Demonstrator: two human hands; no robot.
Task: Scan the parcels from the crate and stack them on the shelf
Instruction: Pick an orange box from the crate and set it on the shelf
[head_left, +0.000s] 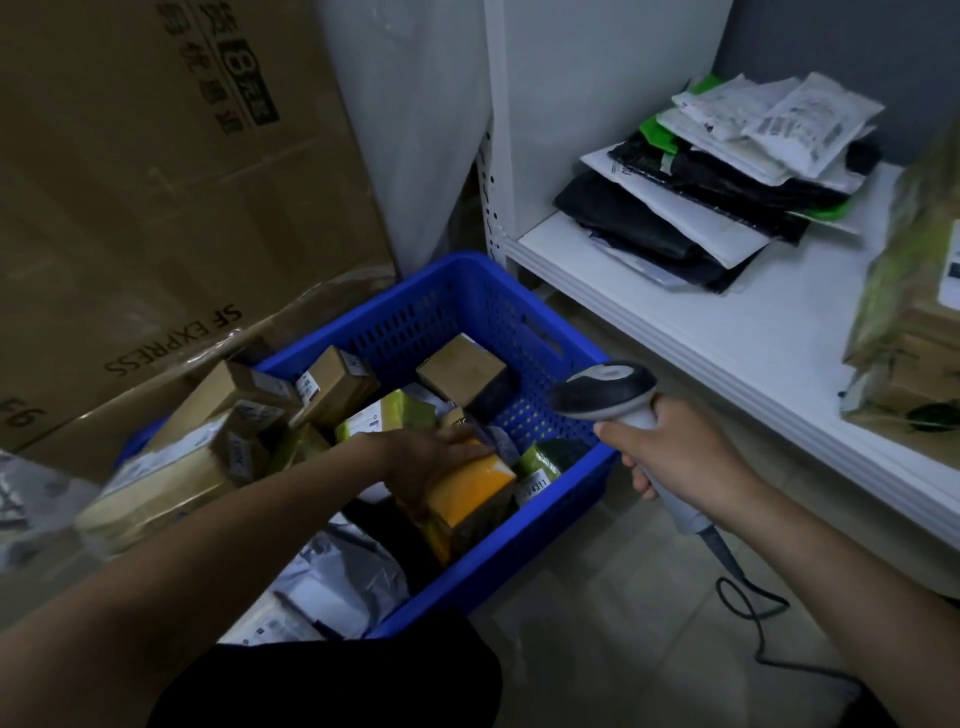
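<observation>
Big cartons (156, 208): standing at far left against the wall, one printed "SF EXPRESS".
Long brown parcel (171, 467): leaning tilted over the left rim of the crate, blurred.
Grey poly bags (337, 571): lying in the near corner of the crate.
Small brown boxes (337, 387): sitting in the far half of the crate, one at the left wall and another (462, 371) towards the back corner.
Left hand (431, 457): reaching into the crate and gripping the orange box, fingers together over its top, thumb down its near side.
Orange box (467, 493): sitting tilted among the parcels in the middle of the crate.
Blue crate (519, 561): standing on the floor just beside the shelf, holding many parcels.
Green parcel (543, 462): lying against the right wall of the crate, label facing up.
Scanner (608, 392): hovering over the crate's right rim, head pointing left towards the parcels.
Right hand (680, 457): wrapping all its fingers tightly round the scanner's grey handle.
Shelf (701, 322): white, running along the right.
Stack of mailers (717, 182): lying at the back of the shelf, black, white and green bags piled unevenly.
Cable (753, 613): trailing from the scanner handle and looping on the tiled floor.
Green-wrapped parcels (914, 291): piling at the shelf's right edge, partly cut off.
</observation>
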